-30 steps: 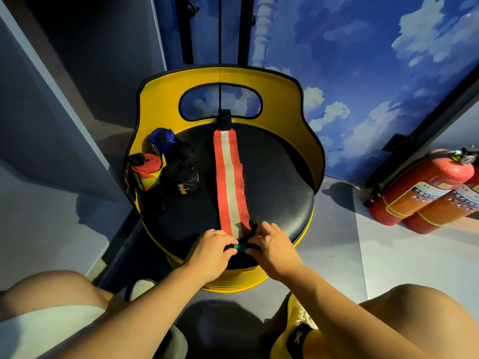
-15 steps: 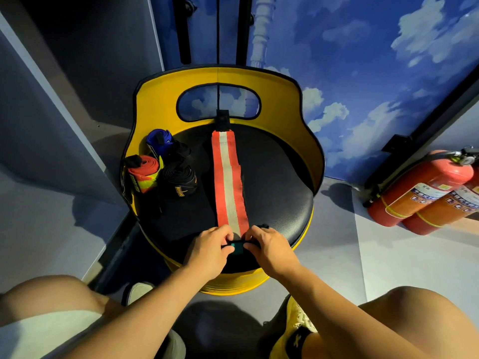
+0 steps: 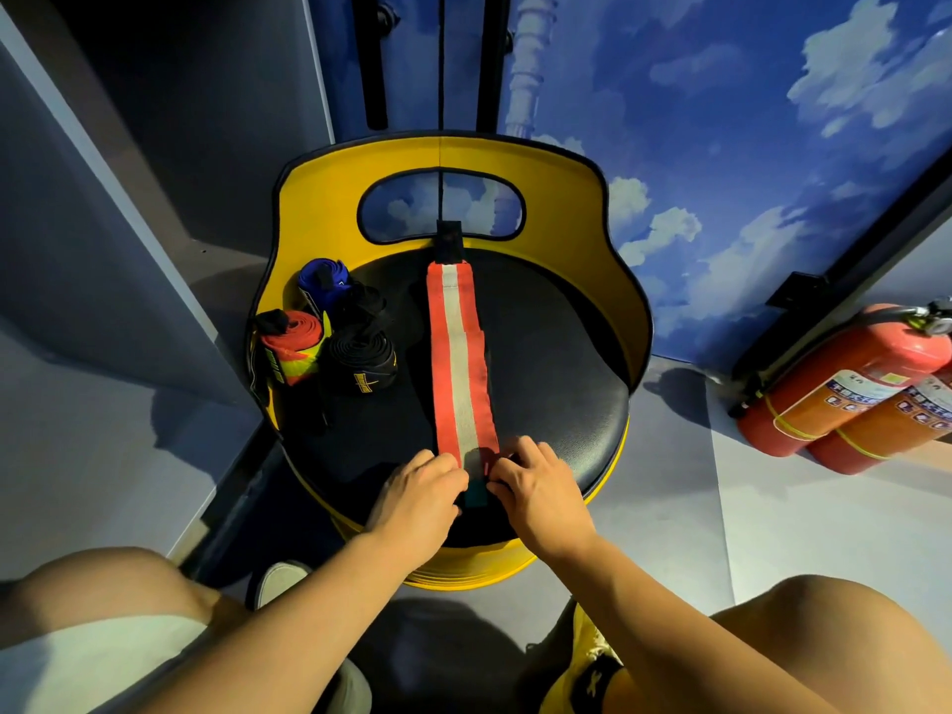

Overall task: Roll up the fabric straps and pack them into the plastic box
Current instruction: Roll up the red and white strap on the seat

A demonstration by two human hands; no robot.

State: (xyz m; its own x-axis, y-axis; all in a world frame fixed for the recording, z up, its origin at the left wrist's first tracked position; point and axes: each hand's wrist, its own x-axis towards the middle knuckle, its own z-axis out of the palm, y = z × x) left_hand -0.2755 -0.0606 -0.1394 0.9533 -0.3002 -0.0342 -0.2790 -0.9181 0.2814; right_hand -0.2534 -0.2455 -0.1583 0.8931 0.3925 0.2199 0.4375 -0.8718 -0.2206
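Red-and-grey strap (image 3: 458,363), flat on black seat (image 3: 556,383); left hand (image 3: 417,499) and right hand (image 3: 541,492) each pinching its near end.

strap (image 3: 460,363) lies along the seat (image 3: 556,383) middle; rolled straps (image 3: 329,347) left; extinguishers (image 3: 845,389) right.

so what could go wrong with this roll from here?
1. Both hands, left and right, pinch only the near end of the strap; the long flat run may skew, giving a crooked, loose roll.
2. The far black tab lies by the seat back and might snag.
3. The finished rolls sit near the seat's left edge and could get knocked off.
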